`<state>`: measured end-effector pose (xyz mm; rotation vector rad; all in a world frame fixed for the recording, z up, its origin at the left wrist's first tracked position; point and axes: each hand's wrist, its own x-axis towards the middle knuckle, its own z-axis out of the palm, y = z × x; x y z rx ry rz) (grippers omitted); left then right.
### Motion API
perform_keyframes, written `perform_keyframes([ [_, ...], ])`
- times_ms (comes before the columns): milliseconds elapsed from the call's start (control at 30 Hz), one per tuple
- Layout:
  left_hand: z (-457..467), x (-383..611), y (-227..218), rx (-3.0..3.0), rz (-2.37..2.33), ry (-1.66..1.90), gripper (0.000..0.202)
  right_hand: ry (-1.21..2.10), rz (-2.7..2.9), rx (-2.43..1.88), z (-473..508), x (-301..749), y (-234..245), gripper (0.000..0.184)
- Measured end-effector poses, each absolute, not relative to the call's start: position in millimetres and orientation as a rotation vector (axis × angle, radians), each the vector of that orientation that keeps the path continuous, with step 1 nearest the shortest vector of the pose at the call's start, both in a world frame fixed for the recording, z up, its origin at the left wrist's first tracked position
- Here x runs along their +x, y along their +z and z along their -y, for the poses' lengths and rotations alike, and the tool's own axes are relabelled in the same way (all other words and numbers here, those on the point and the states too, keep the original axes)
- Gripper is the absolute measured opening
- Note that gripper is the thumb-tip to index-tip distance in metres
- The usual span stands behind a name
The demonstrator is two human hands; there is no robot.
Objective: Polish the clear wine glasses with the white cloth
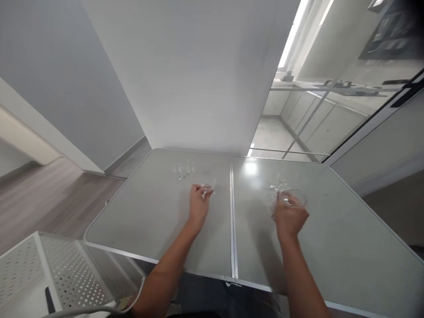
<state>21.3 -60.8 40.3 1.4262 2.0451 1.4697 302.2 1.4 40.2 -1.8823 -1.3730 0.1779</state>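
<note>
My left hand (199, 203) is closed around a small clear glass (207, 189) over the left half of the table. Just beyond it, several clear glasses (184, 168) stand in a group; their outlines are faint. On the right half, my right hand (290, 216) grips a larger clear glass (298, 196) whose round rim faces up toward me. Beyond that hand, more clear glassware (278, 182) shows as bright glints, too see-through to count. Motion blurs both hands slightly, so whether the held glasses touch the tabletop cannot be told.
The grey folding table (132, 221) has a metal seam (232, 221) down its middle and a metal rim. A pale wall (198, 79) rises behind it. At lower left stands a white perforated rack (76, 274), with a white cable (135, 296) beside my left forearm. A glass-paned door (308, 119) is to the right.
</note>
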Motion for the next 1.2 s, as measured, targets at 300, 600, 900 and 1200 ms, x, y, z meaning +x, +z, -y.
perform_keyframes([
  [300,74.2,-103.6,21.5,1.145,-2.381,1.254,0.019,0.784,1.979,-1.527,23.1,74.9,38.9,0.032],
  [600,68.6,-117.8,-0.2,1.247,-2.446,1.259,0.023,0.619,2.161,-1.635,16.8,13.7,27.4,0.035],
  [900,63.1,-116.2,-0.3,1.299,-2.425,1.266,0.022,0.657,2.101,-1.674,12.5,8.4,23.9,0.033],
  [1200,84.0,-100.3,15.7,1.493,-2.535,1.715,0.018,0.782,1.821,-1.704,15.1,107.9,29.2,0.028],
])
